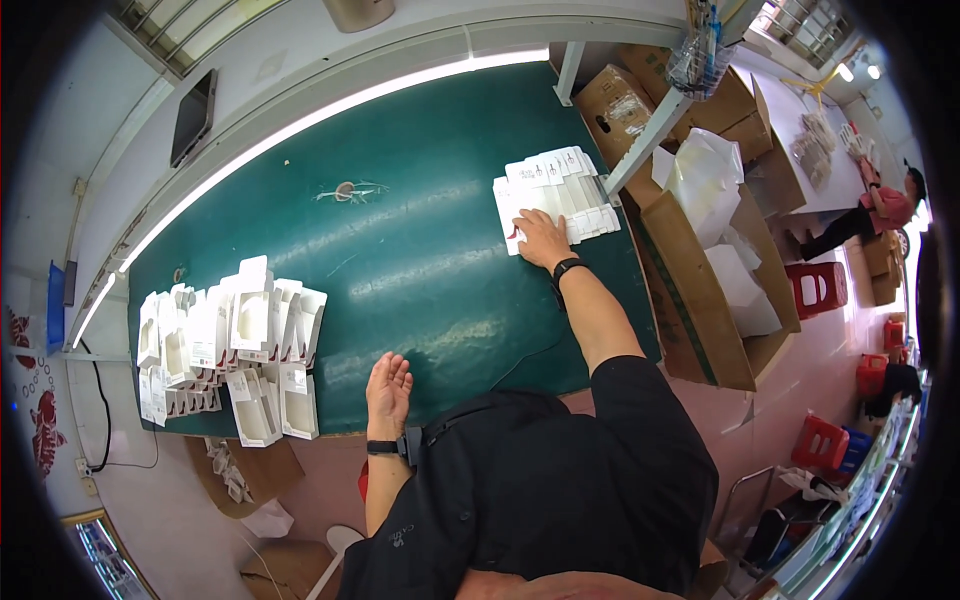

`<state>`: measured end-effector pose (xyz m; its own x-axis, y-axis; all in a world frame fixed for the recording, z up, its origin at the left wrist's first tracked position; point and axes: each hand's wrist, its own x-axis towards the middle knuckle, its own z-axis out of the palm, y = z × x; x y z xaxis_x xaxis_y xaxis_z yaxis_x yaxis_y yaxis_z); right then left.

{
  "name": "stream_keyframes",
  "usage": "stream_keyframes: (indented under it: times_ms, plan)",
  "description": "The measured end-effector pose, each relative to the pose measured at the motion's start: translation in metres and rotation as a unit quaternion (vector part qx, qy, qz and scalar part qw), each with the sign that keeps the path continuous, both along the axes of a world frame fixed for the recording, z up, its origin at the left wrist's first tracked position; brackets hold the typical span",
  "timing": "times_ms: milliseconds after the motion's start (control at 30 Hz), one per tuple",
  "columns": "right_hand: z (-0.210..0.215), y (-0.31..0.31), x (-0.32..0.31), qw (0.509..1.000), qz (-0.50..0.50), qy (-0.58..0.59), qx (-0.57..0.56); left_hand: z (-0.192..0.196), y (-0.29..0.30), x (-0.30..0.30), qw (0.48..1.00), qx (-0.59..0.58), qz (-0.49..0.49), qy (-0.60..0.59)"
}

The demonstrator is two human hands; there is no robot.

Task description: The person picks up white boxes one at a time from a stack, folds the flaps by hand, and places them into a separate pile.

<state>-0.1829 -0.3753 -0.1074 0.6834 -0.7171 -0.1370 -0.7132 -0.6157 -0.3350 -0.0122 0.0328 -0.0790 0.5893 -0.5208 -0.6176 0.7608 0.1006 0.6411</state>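
The right hand lies flat on a stack of flat white cards, up at about one o'clock on the green table. The fingers are spread and press down on the near corner of the stack; they are not curled around anything. The cards are thin, stiff and square-cornered, and they are fanned out like steps. A black watch band goes around that wrist.

The left hand is at six o'clock, at the near edge of the table. It is open, palm up, fingers loose, and it holds nothing. It has a black band at the wrist too.

The table top is smooth and shiny, with a bright strip of light along its far edge.

At nine o'clock stands a bunch of folded white paper trays. They are little open boxes with cut-out holes, leaning against each other.

At two to three o'clock, past the table's right end, is a big brown cardboard box. It is open, and white bags and sheets lie in it. More brown boxes sit behind it.
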Motion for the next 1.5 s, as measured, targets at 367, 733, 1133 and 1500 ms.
stream_keyframes:
  times_ms: [367,733,1133,1500]
  plan:
    - [0.001,0.014,0.005,0.988,0.058,-0.065,-0.128,0.016,0.022,0.045,0.996,-0.034,0.075,-0.033]
    - [0.014,0.069,0.007,0.946,0.128,-0.262,-0.142,0.045,0.067,0.098,0.930,0.109,0.213,-0.281]
    - [0.007,0.155,-0.001,0.945,0.150,-0.289,0.043,0.081,0.056,0.177,0.438,0.506,0.044,-0.742]
    - [0.000,0.161,-0.031,0.958,0.084,-0.260,0.092,0.061,0.043,0.202,0.373,0.547,-0.005,-0.750]
